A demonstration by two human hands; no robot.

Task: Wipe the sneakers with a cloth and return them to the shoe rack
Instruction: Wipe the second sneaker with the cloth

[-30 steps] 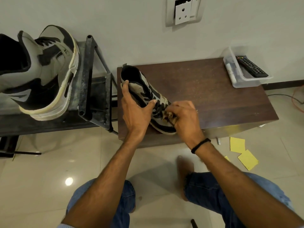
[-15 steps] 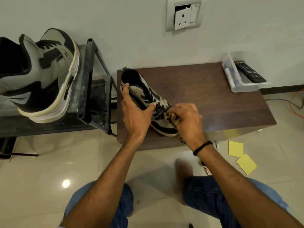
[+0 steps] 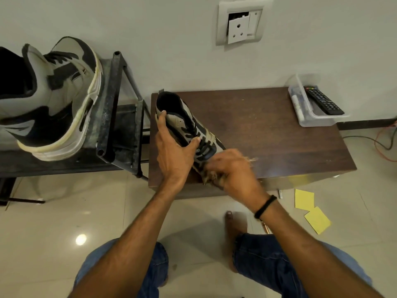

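Observation:
A grey and black sneaker (image 3: 189, 123) lies on the dark wooden table (image 3: 268, 134), heel toward the wall. My left hand (image 3: 174, 153) grips its side, thumb on the laces and a finger at the collar. My right hand (image 3: 229, 171) clutches a frayed brownish cloth (image 3: 211, 176) against the sneaker's toe; the hand is motion-blurred and covers the toe. The second sneaker (image 3: 49, 100) stands on the dark metal shoe rack (image 3: 111, 108) at the left.
A clear plastic box (image 3: 309, 117) with a black remote (image 3: 324, 101) sits at the table's far right corner. Yellow paper pieces (image 3: 309, 208) lie on the tiled floor. Cables (image 3: 384, 143) run along the floor at right. My bare foot (image 3: 232, 224) is below the table.
My right hand with the cloth has slid down from the laces to the sneaker's toe. My left hand keeps its hold on the sneaker.

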